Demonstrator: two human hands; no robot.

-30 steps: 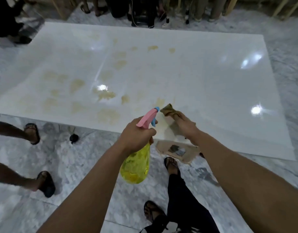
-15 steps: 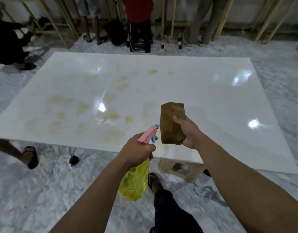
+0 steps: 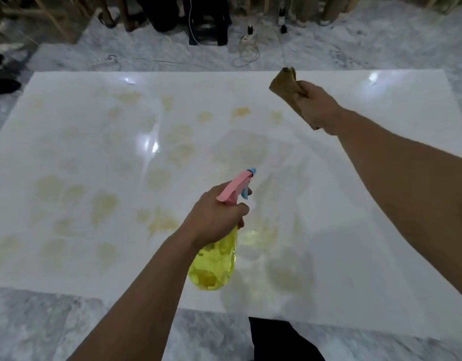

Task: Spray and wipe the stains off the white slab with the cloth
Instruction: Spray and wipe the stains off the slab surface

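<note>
- The right hand (image 3: pixel 319 108) is lifting the cloth (image 3: pixel 290 91) up and away to the right, out over the slab's (image 3: pixel 368 230) far edge, well apart from the bottle (image 3: pixel 214 264).
- The left hand (image 3: pixel 214 220) is carrying the bottle in over the slab, nozzle (image 3: pixel 250 172) now above the stains (image 3: pixel 105 207).
- The slab is filling more of the head view; its near edge is dropping low.

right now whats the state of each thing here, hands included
white slab: glossy, still covered in yellowish stains
spray bottle: held over the slab, nozzle pointing away
cloth: crumpled, held in the air
left hand: grips the bottle neck
right hand: grips the cloth
</note>
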